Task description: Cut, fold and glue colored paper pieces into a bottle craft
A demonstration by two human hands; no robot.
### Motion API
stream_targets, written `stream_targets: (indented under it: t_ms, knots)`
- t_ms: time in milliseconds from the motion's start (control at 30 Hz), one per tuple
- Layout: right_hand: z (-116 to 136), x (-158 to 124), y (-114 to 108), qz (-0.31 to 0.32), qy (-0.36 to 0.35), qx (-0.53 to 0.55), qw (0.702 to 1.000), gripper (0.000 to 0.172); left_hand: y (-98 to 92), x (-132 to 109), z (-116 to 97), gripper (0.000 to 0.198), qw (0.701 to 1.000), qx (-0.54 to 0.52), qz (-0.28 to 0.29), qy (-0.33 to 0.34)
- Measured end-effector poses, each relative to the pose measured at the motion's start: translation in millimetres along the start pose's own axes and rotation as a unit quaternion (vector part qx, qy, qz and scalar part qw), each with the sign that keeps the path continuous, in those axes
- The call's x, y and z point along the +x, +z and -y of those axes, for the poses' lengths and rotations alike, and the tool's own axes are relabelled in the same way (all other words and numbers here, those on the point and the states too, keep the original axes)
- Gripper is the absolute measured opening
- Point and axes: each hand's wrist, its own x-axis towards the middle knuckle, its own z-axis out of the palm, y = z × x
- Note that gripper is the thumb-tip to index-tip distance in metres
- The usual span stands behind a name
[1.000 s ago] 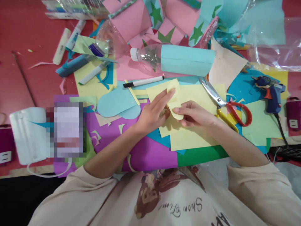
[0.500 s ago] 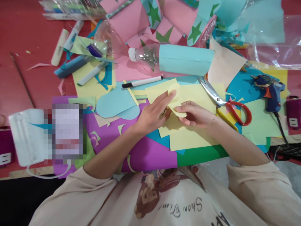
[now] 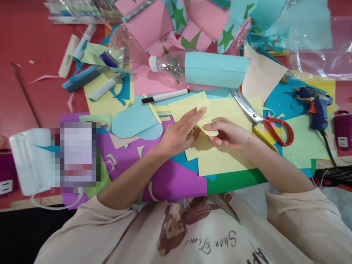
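Observation:
Both my hands grip one small piece of yellow paper (image 3: 210, 129), curved at its edges, held over larger yellow sheets (image 3: 233, 157). My left hand (image 3: 180, 132) pinches its left side, with some fingers lying over the upper part. At its lower right corner, the thumb of my right hand (image 3: 228, 132) presses on top while the other fingers curl beneath. Scissors (image 3: 257, 118) with red and yellow handles lie spread beside my right wrist. Above my left hand rests a white marker with a black cap (image 3: 165, 96). Light blue cut-out paper (image 3: 129, 123) lies left of it.
A clear plastic bottle (image 3: 170, 66) wrapped in light blue paper lies behind my hands. A blue glue gun (image 3: 319, 110) with its cord sits at the right. Pink pieces with green stars (image 3: 154, 27) fill the back. Several markers (image 3: 68, 57) and a pixelated object (image 3: 78, 152) are at the left.
My hands and the small yellow paper hold almost the same pose. The whole view has shifted very slightly, with the objects on the table appearing a little further left.

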Motion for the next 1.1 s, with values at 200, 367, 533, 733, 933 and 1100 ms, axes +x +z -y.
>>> stream_targets:
  t_ms: [200,367,533,733,933,1100]
  knots:
    - [-1.4,1.3,-1.9,0.009,0.0,-0.001,1.0,0.039,-1.0,0.5,0.0,0.056,1.0,-0.005,0.009,0.003]
    - [-0.8,1.4,-2.0,0.013,0.003,-0.001,1.0,0.04,-1.1,0.6,-1.3,0.055,1.0,0.003,0.003,0.004]
    - [-0.2,1.3,-1.1,0.019,-0.002,0.001,1.0,0.041,-1.2,0.3,-2.0,0.054,1.0,-0.007,-0.003,-0.001]
    - [-0.7,1.0,-1.8,0.02,-0.001,-0.001,1.0,0.041,-1.8,-0.6,-1.1,0.053,0.999,0.013,0.029,-0.01]
    - [-0.8,2.6,-2.8,0.02,0.008,0.007,1.0,0.038,-1.6,0.1,-2.0,0.056,1.0,0.008,0.005,0.007]
    - [-0.2,2.5,-2.4,0.014,-0.002,-0.002,1.0,0.038,-2.5,0.3,-2.3,0.057,1.0,-0.008,0.014,0.003]
